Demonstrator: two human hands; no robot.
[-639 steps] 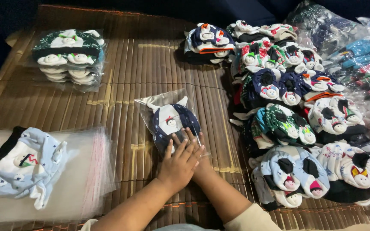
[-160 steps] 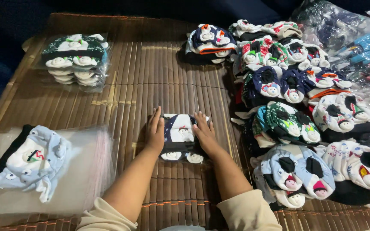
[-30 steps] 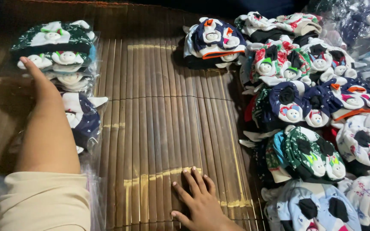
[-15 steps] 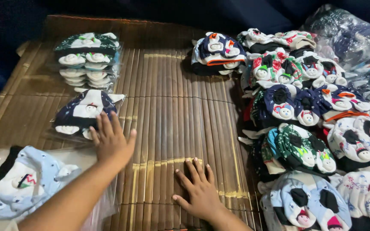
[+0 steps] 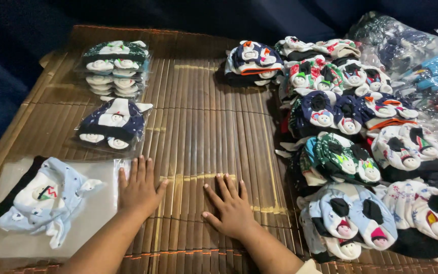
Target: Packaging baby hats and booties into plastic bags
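Both hands lie flat, fingers spread, holding nothing, near the front edge of the bamboo mat (image 5: 204,127): left hand (image 5: 139,189) beside the clear bags (image 5: 95,213), right hand (image 5: 233,209) a little apart.

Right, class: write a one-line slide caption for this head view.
Both hands, left hand and right hand, rest flat on a bamboo mat between bagged and loose baby hats.

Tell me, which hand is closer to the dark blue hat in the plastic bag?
Left. The left hand lies flat just below the bagged dark blue hat; the right hand rests farther off to its right.
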